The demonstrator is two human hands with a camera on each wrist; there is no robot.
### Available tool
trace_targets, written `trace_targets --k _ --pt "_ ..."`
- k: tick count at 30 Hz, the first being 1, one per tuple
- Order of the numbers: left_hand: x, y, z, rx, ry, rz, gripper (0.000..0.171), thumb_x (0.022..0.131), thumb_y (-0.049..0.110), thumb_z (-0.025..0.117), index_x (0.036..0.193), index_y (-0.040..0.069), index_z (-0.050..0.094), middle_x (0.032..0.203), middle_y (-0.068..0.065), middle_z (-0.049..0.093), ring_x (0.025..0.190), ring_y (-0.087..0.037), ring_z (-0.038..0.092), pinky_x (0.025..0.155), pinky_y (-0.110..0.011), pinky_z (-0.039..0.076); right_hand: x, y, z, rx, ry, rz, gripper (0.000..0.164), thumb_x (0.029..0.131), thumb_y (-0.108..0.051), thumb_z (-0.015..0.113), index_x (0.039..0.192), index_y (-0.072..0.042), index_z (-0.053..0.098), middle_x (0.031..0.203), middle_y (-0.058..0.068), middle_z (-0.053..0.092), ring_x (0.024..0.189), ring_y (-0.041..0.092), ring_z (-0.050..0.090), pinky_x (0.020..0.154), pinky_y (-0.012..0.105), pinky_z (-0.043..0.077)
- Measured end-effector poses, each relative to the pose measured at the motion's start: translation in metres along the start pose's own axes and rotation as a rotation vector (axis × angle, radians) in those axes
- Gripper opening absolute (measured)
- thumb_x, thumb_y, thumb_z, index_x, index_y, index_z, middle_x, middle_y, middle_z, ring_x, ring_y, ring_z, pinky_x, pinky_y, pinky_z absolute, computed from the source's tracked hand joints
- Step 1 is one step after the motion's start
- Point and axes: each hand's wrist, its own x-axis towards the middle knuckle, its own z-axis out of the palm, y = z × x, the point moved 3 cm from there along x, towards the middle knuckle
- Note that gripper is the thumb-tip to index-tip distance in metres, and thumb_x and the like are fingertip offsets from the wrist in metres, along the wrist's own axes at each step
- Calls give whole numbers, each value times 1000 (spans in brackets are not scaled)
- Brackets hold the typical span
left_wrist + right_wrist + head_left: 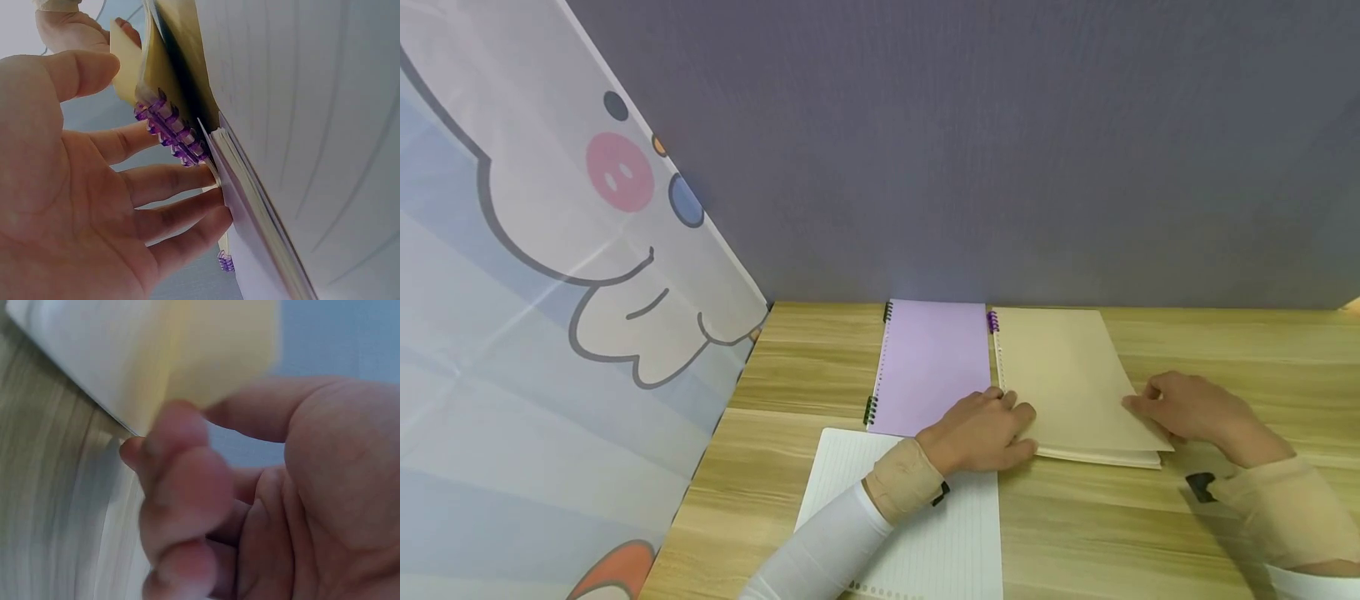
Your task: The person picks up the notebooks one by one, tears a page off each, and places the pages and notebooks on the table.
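Note:
A notebook with a pale yellow cover point(1063, 375) and purple binding rings point(170, 132) lies on the table, its front cover lifted a little at the lower right corner. My right hand point(1198, 412) pinches that cover between thumb and forefinger at its right edge, as the right wrist view also shows. At the ringed left side is my left hand point(981, 429), its fingers stretched out against the notebook's edge and its thumb apart from them. The left forearm passes over a white lined sheet point(958, 542).
Left of the yellow notebook lies a lilac notebook point(928, 358) with dark green rings point(870, 410). A grey panel point(1000, 150) stands along the back of the wooden table point(1097, 533). On the left hangs a cartoon-printed cloth point(535, 333).

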Motion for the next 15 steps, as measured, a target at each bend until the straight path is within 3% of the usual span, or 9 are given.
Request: trace_targets --k 9,15 --pt "1 1 2 85 -23 7 27 85 54 50 88 27 43 79 11 37 75 -8 36 62 -22 31 1 -1 -1 1 15 -20 47 91 -55 41 84 -11 52 55 1 47 52 18 43 56 34 36" --pt "0 0 3 83 -20 1 28 83 54 53 86 28 44 80 11 37 77 -7 35 63 -22 31 2 -1 -3 -15 71 -35 48 92 -56 38 75 -12 46 57 0 44 52 16 39 52 33 32"
